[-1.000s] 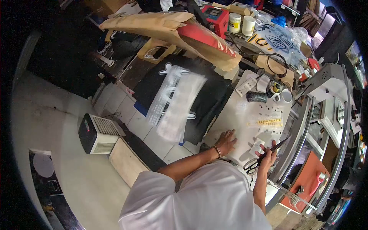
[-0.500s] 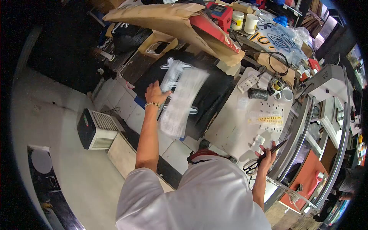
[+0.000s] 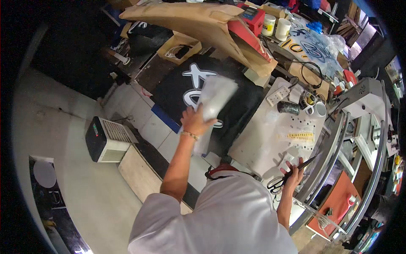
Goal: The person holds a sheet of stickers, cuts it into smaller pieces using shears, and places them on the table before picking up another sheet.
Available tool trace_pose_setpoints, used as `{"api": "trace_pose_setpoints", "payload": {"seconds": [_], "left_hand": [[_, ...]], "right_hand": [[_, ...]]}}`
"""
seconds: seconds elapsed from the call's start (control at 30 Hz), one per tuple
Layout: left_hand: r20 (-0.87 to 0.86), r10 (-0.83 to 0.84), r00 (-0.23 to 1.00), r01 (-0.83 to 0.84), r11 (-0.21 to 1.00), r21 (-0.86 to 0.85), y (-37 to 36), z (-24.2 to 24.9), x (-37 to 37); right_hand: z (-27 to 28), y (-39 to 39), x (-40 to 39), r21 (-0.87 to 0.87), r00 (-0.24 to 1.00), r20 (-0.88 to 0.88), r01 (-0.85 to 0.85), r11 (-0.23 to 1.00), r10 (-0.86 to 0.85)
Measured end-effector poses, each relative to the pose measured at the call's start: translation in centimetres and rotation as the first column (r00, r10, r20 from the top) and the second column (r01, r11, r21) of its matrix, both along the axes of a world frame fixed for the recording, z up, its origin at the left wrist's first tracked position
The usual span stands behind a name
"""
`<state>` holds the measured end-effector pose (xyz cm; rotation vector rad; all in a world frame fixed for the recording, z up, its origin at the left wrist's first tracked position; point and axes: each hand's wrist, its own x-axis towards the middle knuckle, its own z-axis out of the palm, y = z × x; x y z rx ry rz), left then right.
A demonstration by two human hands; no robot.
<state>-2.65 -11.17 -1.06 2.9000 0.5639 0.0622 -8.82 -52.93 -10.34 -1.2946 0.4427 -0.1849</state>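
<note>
My left hand (image 3: pixel 197 121) rests on a translucent plastic sheet (image 3: pixel 219 95), its fingers spread; whether it grips the sheet is hidden. Under the sheet lies a black cloth (image 3: pixel 169 86) with white letter shapes (image 3: pixel 198 75) on it. Over the right side, my right hand (image 3: pixel 294 174) holds black-handled scissors (image 3: pixel 277 184), with the dark blades pointing up and right.
A whitish board (image 3: pixel 249 142) carries a power strip (image 3: pixel 278 94), a dark roll (image 3: pixel 288 107) and mugs (image 3: pixel 319 109). Brown paper (image 3: pixel 182 13) leans at the top. A metal rail frame (image 3: pixel 338 146) stands at the right. A heater-like box (image 3: pixel 111 139) sits lower left.
My left hand has moved right with the plastic sheet, which now looks narrower and uncovers more of the white letters. My right hand still holds the scissors in about the same place.
</note>
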Motion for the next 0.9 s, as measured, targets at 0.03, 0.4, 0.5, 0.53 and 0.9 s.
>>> {"api": "trace_pose_setpoints", "payload": {"seconds": [0.03,0.4,0.5,0.53,0.9], "left_hand": [[0.085,-0.002,0.996,-0.002,0.999,0.046,-0.2,-2.5,-0.1],[-0.182,0.221,0.958,-0.265,0.925,-0.272,2.0,-1.1,2.9],[-0.062,0.205,0.977,-0.213,0.961,-0.176,1.8,-2.0,3.2],[-0.06,0.211,0.976,-0.218,0.96,-0.177,1.2,-1.1,3.3],[0.381,-0.433,0.817,0.554,0.772,-0.31,-13.7,7.1,-3.0]], "right_hand": [[-0.4,0.0,0.1,0.009,1.0,0.003,-0.004,1.0,0.004],[0.1,0.7,0.6,0.001,0.997,-0.064,-0.031,1.0,0.031],[0.3,1.2,0.8,-0.015,0.998,-0.05,-0.03,0.999,0.029],[0.5,1.4,0.9,-0.013,0.999,-0.042,-0.018,1.0,0.018],[1.5,1.0,1.2,-0.001,1.0,-0.017,0.014,1.0,-0.014]]}}
